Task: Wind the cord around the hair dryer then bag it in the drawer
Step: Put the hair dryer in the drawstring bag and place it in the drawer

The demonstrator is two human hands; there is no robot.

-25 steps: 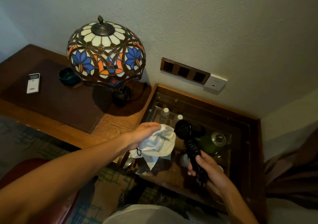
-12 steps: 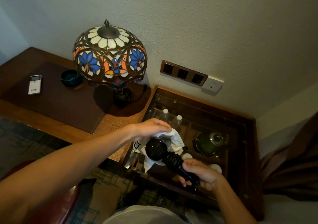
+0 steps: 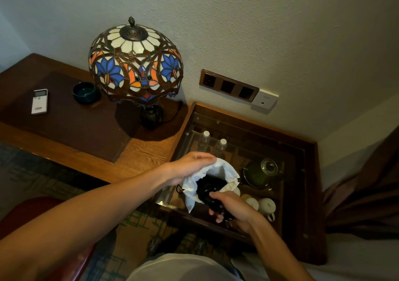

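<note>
At lower centre of the frame, the left hand [image 3: 190, 165] pinched the white bag [image 3: 224, 170] open by its rim; the right hand [image 3: 232, 205], fingers closed round the dryer [image 3: 207, 191], held it halfway inside.

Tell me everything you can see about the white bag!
The bag is white, soft, crinkly cloth with a dark drawstring at its mouth. It hangs in the air above the glass-topped cabinet, mouth open and tilted. The left hand pinches its top edge. The black hair dryer, held by the right hand, pokes partway inside.
</note>
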